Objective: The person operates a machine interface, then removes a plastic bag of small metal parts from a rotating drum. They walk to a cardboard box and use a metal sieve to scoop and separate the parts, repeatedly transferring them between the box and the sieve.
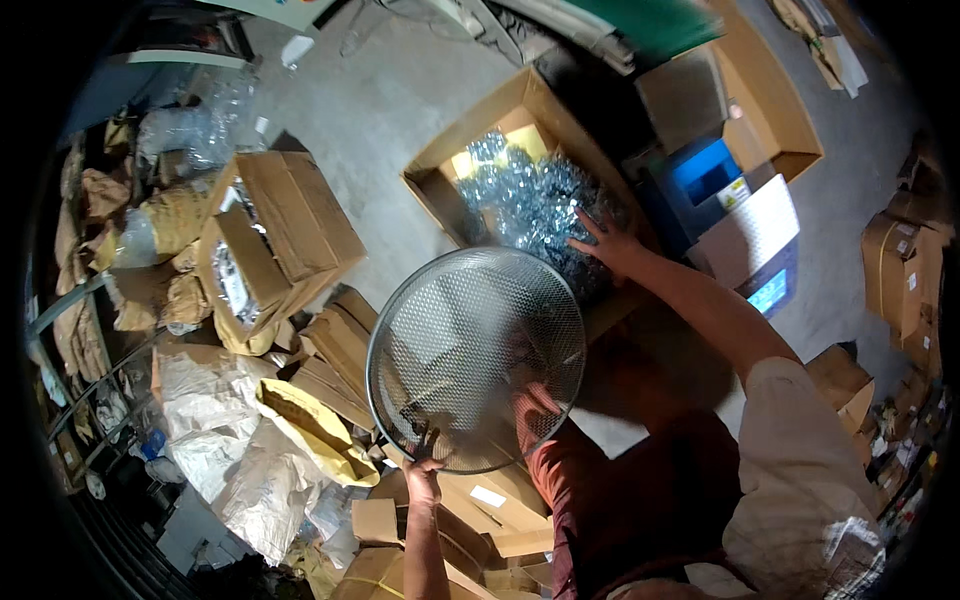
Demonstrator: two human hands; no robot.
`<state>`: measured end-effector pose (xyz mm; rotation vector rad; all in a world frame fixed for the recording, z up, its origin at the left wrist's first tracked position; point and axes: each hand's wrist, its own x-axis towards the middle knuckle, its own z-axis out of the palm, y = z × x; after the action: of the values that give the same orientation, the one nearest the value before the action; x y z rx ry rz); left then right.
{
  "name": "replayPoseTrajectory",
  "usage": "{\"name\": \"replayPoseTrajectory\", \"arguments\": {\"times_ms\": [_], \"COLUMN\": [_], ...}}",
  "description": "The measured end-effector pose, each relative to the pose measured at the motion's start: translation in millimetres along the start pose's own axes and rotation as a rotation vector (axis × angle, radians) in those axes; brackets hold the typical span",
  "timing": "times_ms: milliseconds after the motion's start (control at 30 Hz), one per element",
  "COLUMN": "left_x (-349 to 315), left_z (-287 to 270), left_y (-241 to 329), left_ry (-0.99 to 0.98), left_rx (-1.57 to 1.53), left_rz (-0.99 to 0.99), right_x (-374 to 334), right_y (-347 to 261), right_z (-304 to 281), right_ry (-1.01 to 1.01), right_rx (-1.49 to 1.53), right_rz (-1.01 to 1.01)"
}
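Note:
My left hand (424, 478) grips the near rim of a large round wire-mesh sieve (470, 350). The sieve is tilted, and through its mesh show blurred boxes and part of my leg. Beyond it stands an open cardboard box (425, 185) holding a heap of small shiny silvery pieces (540, 200), whose exact kind I cannot make out. Over the right side of that heap my right hand (608, 245) reaches with its fingers spread, at or just above the pieces. Nothing shows gripped in it.
To the left is another open carton (300, 215) with flaps up. White sacks (215, 420) and a yellow bag (310, 425) lie nearer me. A blue machine (700, 180) with a lit screen (768, 292) stands at the right. Several cartons (895, 265) line the far right.

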<state>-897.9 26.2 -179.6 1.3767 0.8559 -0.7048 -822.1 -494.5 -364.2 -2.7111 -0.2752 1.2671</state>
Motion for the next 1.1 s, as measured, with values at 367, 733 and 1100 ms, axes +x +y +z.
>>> {"name": "replayPoseTrajectory", "arguments": {"times_ms": [367, 733, 1100], "left_x": [104.3, 113.9, 125.0], "left_z": [-51.0, -62.5, -29.7], "left_y": [-37.1, -50.3, -50.1], "left_ry": [-0.156, -0.183, -0.142], "left_rx": [0.336, 0.545, 0.374], "left_rz": [-0.08, -0.041, -0.069], "right_x": [84.9, -59.3, -69.8], "right_y": [14.2, -39.3, -187.4], "right_z": [49.0, -33.9, -57.3], "right_ry": [0.078, 0.803, 0.411], "right_rx": [0.018, 0.674, 0.714], "right_rz": [-0.09, 0.04, -0.524]}}
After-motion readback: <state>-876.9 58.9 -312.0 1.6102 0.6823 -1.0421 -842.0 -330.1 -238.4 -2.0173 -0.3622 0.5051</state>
